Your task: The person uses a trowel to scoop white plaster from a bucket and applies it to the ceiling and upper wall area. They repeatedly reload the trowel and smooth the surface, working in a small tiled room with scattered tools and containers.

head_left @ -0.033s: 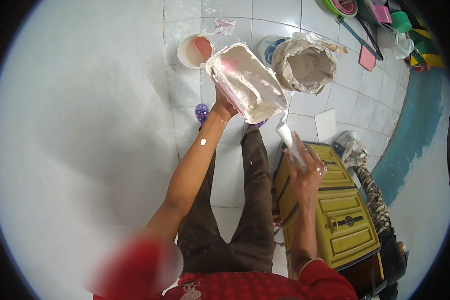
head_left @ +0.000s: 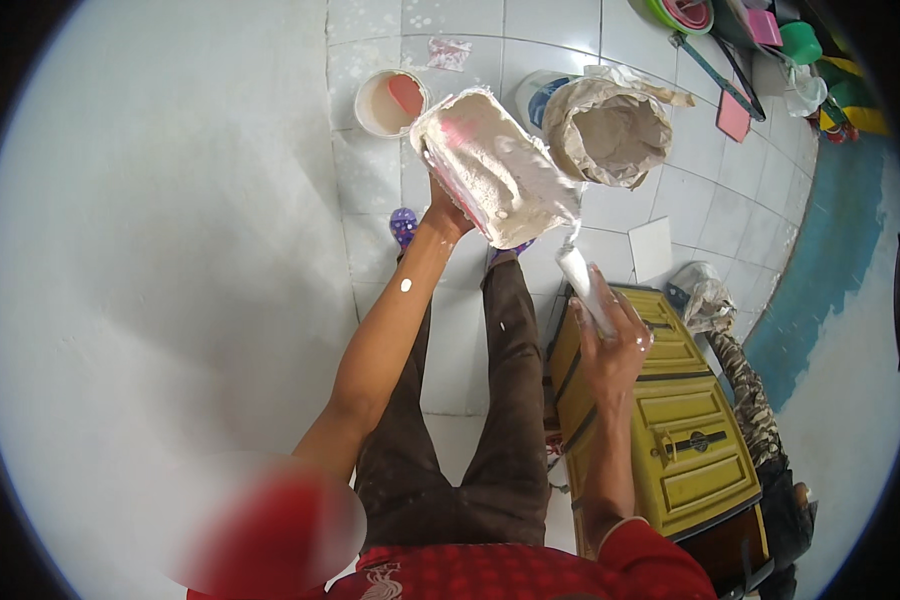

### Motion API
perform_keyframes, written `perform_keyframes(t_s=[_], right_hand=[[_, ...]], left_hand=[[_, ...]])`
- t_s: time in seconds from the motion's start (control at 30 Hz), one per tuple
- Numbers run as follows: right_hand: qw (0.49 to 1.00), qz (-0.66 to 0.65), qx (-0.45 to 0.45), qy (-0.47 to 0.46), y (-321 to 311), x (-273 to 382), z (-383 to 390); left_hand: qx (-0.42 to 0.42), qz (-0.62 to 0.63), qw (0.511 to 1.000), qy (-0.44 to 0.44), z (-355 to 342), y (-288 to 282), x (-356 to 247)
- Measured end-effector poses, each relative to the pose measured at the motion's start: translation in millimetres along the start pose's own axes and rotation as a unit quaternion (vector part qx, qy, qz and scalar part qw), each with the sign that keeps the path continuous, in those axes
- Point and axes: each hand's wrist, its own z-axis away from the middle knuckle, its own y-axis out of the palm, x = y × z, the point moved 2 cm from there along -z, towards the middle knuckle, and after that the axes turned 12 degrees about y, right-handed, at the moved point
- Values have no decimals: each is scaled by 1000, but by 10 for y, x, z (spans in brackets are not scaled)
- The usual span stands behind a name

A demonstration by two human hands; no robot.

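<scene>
My left hand [head_left: 452,208] is closed around the near left side of a rectangular tub [head_left: 440,172], tilted so that its inside shows. White putty [head_left: 505,170] coats the tub's inside and is crusted along its rim. In my right hand [head_left: 615,335] is a white-smeared putty knife [head_left: 585,280], its handle end gripped between thumb and fingers. The knife's far end reaches the tub's lower right corner, where its blade is hard to tell from the putty. White spots dot both my left forearm and my right hand.
Beyond the tub stand a white bucket [head_left: 378,118] with a red scoop-like piece and an open paper sack [head_left: 620,130] of pale powder. A yellow-green cabinet [head_left: 685,450] is close on my right. A pale wall [head_left: 170,250] runs along my left.
The putty knife has shifted very slightly to the right at the tub's corner, and the putty's surface looks a little different. My left hand has barely moved.
</scene>
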Motion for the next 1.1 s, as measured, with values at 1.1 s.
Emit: perform_keyframes(t_s=[1.1], right_hand=[[899,431,-20,-82,1644,-1736,-3747]], left_hand=[[-53,-71,995,-43,1,-267,-89]])
